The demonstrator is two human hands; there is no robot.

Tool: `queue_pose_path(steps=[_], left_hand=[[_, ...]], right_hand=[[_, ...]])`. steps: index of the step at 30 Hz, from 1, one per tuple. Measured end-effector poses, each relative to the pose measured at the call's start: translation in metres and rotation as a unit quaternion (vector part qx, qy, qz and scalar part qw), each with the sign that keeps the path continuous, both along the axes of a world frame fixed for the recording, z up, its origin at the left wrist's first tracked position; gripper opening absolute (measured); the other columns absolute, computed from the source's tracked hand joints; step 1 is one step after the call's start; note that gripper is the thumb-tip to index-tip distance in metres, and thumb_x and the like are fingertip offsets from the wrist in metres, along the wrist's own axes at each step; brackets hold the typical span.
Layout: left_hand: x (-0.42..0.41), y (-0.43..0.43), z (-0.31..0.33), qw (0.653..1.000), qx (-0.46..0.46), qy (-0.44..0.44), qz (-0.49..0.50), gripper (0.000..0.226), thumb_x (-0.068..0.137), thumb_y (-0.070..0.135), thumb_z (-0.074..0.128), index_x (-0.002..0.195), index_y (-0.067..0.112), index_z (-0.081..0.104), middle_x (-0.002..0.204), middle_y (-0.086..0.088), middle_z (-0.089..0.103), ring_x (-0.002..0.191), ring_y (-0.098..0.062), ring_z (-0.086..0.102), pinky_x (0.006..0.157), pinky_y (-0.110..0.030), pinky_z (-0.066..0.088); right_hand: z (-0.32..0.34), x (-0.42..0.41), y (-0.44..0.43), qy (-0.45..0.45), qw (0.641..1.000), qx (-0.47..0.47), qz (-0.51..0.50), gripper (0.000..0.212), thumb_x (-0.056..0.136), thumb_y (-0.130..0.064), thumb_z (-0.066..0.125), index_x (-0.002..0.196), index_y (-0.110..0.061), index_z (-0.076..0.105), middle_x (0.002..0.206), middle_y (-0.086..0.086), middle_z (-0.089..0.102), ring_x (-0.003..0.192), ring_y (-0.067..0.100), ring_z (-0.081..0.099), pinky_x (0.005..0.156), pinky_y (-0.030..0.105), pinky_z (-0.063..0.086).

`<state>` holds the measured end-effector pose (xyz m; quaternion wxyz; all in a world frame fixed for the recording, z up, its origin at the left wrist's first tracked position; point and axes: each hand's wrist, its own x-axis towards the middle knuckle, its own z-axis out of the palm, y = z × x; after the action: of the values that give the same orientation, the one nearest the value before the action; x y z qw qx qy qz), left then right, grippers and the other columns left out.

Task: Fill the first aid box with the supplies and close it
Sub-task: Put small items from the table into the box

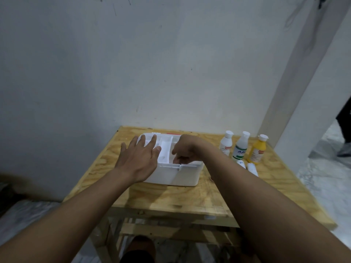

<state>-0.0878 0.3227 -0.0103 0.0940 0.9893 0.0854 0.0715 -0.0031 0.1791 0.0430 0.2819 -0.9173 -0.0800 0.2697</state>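
White first aid box [171, 173], red strip at back; pale plywood table [171, 198], grain visible; yellow bottle [256, 151]; two white bottles [226, 143].

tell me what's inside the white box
A white divided tray shows inside the box. The right hand reaches in; the left hand covers the left side, so anything beneath them is hidden.

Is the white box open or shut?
Open: the box shows its inner compartments from above, and the right hand reaches inside.
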Motion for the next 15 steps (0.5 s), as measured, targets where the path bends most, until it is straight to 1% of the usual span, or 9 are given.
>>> queue_pose_path(steps=[2, 3, 4, 6, 8, 10, 13, 15], left_hand=[[-0.001, 0.000, 0.001, 1.000, 0.003, 0.004, -0.001, 0.061, 0.104, 0.051, 0.010, 0.161, 0.030, 0.010, 0.168, -0.007, 0.016, 0.155, -0.028, 0.005, 0.121, -0.060, 0.009], [-0.001, -0.001, 0.002, 1.000, 0.002, 0.006, -0.002, 0.061, 0.104, 0.051, 0.010, 0.161, 0.030, 0.010, 0.168, -0.006, 0.016, 0.155, -0.028, 0.005, 0.121, -0.060, 0.008], [-0.001, -0.001, 0.003, 1.000, 0.002, 0.009, -0.002, 0.061, 0.104, 0.052, 0.010, 0.161, 0.030, 0.010, 0.168, -0.006, 0.016, 0.155, -0.029, 0.005, 0.121, -0.061, 0.008], [-0.001, -0.001, 0.005, 1.000, 0.004, 0.013, 0.001, 0.061, 0.104, 0.052, 0.011, 0.161, 0.031, 0.011, 0.168, -0.005, 0.017, 0.155, -0.029, 0.006, 0.119, -0.062, 0.007], [0.000, -0.001, 0.006, 1.000, 0.014, 0.014, 0.008, 0.061, 0.103, 0.054, 0.011, 0.160, 0.033, 0.011, 0.167, -0.005, 0.019, 0.154, -0.030, 0.009, 0.118, -0.064, 0.007], [-0.001, -0.003, 0.008, 1.000, 0.020, 0.012, 0.015, 0.062, 0.102, 0.056, 0.010, 0.160, 0.034, 0.014, 0.167, -0.004, 0.020, 0.154, -0.032, 0.009, 0.117, -0.066, 0.005], [-0.002, -0.014, 0.011, 0.999, 0.030, -0.005, 0.014, 0.063, 0.101, 0.058, 0.009, 0.159, 0.035, 0.019, 0.166, -0.003, 0.023, 0.154, -0.032, 0.010, 0.118, -0.065, 0.004], [-0.003, -0.025, 0.014, 0.999, 0.039, -0.029, 0.002, 0.064, 0.101, 0.059, 0.009, 0.157, 0.034, 0.024, 0.164, -0.003, 0.027, 0.153, -0.032, 0.013, 0.118, -0.065, 0.006]], right_hand=[[0.003, 0.000, -0.003, -0.038, 0.999, -0.004, 0.008, 0.021, 0.098, -0.002, 0.054, 0.117, 0.002, 0.063, 0.099, 0.017, 0.077, 0.080, 0.020, 0.075, 0.072, 0.029, 0.063], [0.006, -0.002, -0.005, -0.061, 0.998, -0.005, 0.013, 0.020, 0.097, -0.002, 0.055, 0.113, 0.004, 0.066, 0.095, 0.016, 0.077, 0.076, 0.019, 0.075, 0.066, 0.027, 0.062], [0.008, -0.004, -0.008, -0.081, 0.997, 0.002, 0.012, 0.020, 0.097, -0.003, 0.053, 0.109, 0.006, 0.067, 0.093, 0.017, 0.077, 0.076, 0.021, 0.076, 0.065, 0.029, 0.063], [0.012, -0.006, -0.015, -0.124, 0.992, 0.015, 0.012, 0.024, 0.095, -0.004, 0.047, 0.107, 0.005, 0.065, 0.094, 0.021, 0.074, 0.079, 0.029, 0.076, 0.070, 0.039, 0.065], [0.019, -0.014, -0.025, -0.176, 0.984, 0.000, 0.025, 0.030, 0.091, -0.003, 0.044, 0.112, 0.001, 0.064, 0.100, 0.019, 0.070, 0.080, 0.031, 0.075, 0.073, 0.044, 0.064], [0.024, -0.020, -0.038, -0.231, 0.972, -0.015, 0.042, 0.037, 0.086, -0.003, 0.042, 0.113, -0.002, 0.067, 0.104, 0.017, 0.069, 0.084, 0.031, 0.073, 0.078, 0.044, 0.063], [0.029, -0.026, -0.057, -0.295, 0.954, -0.029, 0.046, 0.038, 0.085, -0.005, 0.045, 0.114, -0.007, 0.070, 0.118, 0.012, 0.066, 0.105, 0.030, 0.064, 0.089, 0.038, 0.056], [0.032, -0.029, -0.069, -0.317, 0.947, -0.028, 0.038, 0.042, 0.084, -0.005, 0.046, 0.119, -0.010, 0.069, 0.125, 0.010, 0.063, 0.112, 0.029, 0.061, 0.091, 0.036, 0.053]])
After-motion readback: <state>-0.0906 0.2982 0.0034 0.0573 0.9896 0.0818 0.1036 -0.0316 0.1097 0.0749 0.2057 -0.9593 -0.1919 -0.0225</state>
